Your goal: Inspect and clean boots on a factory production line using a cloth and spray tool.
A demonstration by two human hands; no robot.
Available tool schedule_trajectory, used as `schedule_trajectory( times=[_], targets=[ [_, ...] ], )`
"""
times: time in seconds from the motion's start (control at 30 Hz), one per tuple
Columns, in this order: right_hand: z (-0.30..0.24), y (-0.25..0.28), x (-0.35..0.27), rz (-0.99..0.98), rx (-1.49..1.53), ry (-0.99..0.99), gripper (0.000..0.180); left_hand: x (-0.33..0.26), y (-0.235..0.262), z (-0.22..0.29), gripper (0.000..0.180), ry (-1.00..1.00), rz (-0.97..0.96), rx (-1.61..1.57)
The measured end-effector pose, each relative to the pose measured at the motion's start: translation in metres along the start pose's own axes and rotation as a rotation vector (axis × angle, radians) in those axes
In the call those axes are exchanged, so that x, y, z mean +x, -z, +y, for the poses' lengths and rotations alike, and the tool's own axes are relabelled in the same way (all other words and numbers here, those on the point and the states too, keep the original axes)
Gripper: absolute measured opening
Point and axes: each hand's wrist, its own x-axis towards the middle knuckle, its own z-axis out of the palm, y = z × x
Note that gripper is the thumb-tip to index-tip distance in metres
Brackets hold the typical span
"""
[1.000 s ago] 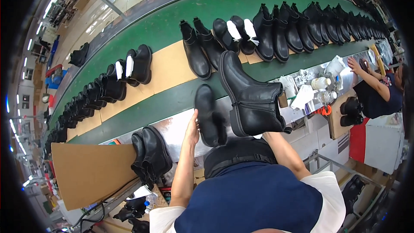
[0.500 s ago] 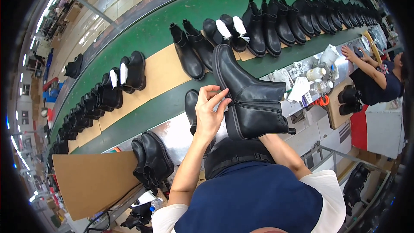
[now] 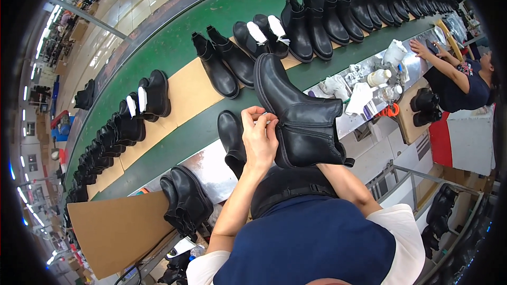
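Observation:
A black ankle boot [image 3: 303, 113] with a side zipper is held up in front of me, toe pointing away and to the left, its sole edge facing left. My right forearm [image 3: 348, 184] goes behind the boot's shaft. The boot hides my right hand, which bears it up from behind. My left hand [image 3: 260, 140] is at the sole edge near the zipper's lower end, thumb and fingers pinched together. Whatever they pinch is too small to make out. Another black boot [image 3: 231, 134] stands just left of that hand.
Rows of black boots [image 3: 216, 68] stand on cardboard strips along the green conveyor [image 3: 179, 42]. White bottles [image 3: 378, 77], cloths and orange-handled scissors [image 3: 390, 110] lie on the bench to the right. A co-worker [image 3: 459, 79] stands beyond. Brown cardboard [image 3: 116, 232] juts out at lower left.
My left thumb and fingertips have drawn closer together at the sole edge. The boot has tilted slightly, and my view has shifted a little to the right.

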Motion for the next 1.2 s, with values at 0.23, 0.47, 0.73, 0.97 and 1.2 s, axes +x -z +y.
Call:
schedule_trajectory(
  times=[0.23, 0.47, 0.73, 0.97, 1.2],
  targets=[
    [0.003, -0.01, -0.003, 0.125, 0.628, -0.231, 0.04, -0.011, -0.011, -0.015, 0.009, 0.209, 0.023, -0.487],
    [0.018, -0.008, -0.003, -0.091, 1.027, -0.495, 0.043, 0.002, -0.004, -0.02, 0.052, 0.59, 0.107, -0.74],
    [0.013, 0.077, 0.0, 0.041, -0.251, -0.462, 0.037, 0.009, -0.006, -0.023, 0.097, 0.831, -0.073, -0.91],
    [-0.113, 0.019, 0.009, -0.207, -0.472, -0.043, 0.052, 0.002, -0.002, -0.022, 0.107, 0.805, -0.073, -0.466],
    [-0.096, -0.034, -0.008, -0.178, -0.616, 0.151, 0.062, 0.0, -0.008, -0.026, 0.112, 0.832, -0.094, -0.165]
  ],
)
